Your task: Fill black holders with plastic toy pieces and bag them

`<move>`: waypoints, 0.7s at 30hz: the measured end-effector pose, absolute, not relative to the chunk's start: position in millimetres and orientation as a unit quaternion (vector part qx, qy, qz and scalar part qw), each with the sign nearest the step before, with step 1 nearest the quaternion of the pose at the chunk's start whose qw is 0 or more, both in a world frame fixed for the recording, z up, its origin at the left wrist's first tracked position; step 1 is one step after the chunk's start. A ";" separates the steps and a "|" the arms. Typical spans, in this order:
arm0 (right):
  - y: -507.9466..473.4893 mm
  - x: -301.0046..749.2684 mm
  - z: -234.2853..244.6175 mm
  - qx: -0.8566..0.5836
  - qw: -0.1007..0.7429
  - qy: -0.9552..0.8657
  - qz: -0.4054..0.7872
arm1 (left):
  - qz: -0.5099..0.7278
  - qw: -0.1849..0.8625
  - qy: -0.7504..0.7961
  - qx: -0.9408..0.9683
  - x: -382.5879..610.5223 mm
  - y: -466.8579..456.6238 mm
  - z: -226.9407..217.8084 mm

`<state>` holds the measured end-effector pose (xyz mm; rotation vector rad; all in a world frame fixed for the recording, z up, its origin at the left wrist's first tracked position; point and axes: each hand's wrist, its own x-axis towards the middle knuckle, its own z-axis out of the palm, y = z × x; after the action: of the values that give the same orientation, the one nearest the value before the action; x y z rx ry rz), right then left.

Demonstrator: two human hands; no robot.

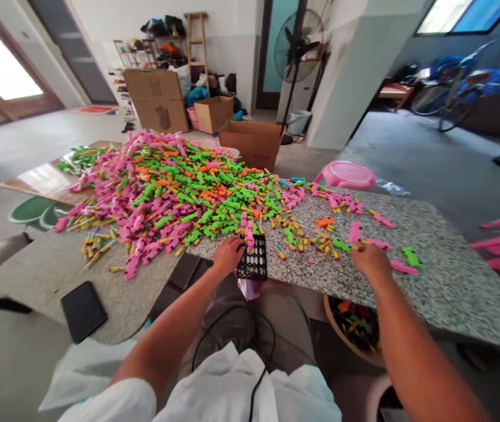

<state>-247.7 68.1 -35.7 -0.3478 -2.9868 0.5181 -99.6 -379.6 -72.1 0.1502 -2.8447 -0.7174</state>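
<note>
My left hand (228, 256) is closed on the left edge of a black grid tray (257, 271) at the table's front edge. Pink toy-like plastic pieces (250, 233) with yellow ends stand at the tray's far left part, beside my fingertips. My right hand (370, 261) reaches over the right part of the table, fingers bent down and closed among loose pieces; what they pinch, if anything, is hidden. Near it lie a green piece (341, 245), a pink piece (355, 232) and another pink piece (403, 268). Small yellow-and-red ends (324, 243) are scattered to its left.
A large heap of pink, green and orange pieces (179, 187) covers the speckled stone table's (465, 281) left and middle. A black phone-like slab (83, 310) lies front left. Below the table stands a round basket (335, 328) of pieces. Behind are a pink stool (349, 176) and cardboard box (252, 140).
</note>
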 end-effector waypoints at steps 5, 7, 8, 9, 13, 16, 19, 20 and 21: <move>-29.2 -183.1 -25.5 -0.061 -0.037 -0.841 0.537 | -0.255 0.090 -0.961 0.061 -101.2 -380.8 -71.8; -72.7 -156.4 -27.9 -0.035 -0.090 -0.783 0.615 | -0.258 0.087 -0.960 0.061 -102.5 -381.6 -71.2; -91.8 -146.0 -30.2 -0.020 -0.118 -0.768 0.629 | -0.259 0.085 -0.960 0.060 -103.1 -382.0 -70.9; -108.5 -137.9 -32.7 -0.001 -0.135 -0.761 0.634 | -0.261 0.083 -0.960 0.058 -103.7 -382.5 -70.6; -150.6 -126.4 -40.2 0.057 -0.183 -0.777 0.600 | -0.264 0.076 -0.960 0.047 -105.8 -384.5 -69.4; -164.0 -127.1 -40.4 0.064 -0.225 -0.783 0.576 | -0.265 0.073 -0.961 0.038 -107.8 -385.5 -68.4; -171.0 -125.9 -39.4 0.095 -0.246 -0.817 0.513 | -0.263 0.072 -0.961 0.036 -109.9 -385.8 -69.0; -172.6 -124.9 -39.8 0.109 -0.237 -0.836 0.482 | -0.263 0.073 -0.961 0.037 -110.4 -385.7 -69.5; -174.0 -123.7 -40.6 0.122 -0.217 -0.858 0.450 | -0.263 0.073 -0.961 0.038 -110.5 -385.6 -70.0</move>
<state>-123.7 -174.0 -40.6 0.4472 -3.1452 1.6502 -110.5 -385.6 -70.0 0.1131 -2.8866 -0.7883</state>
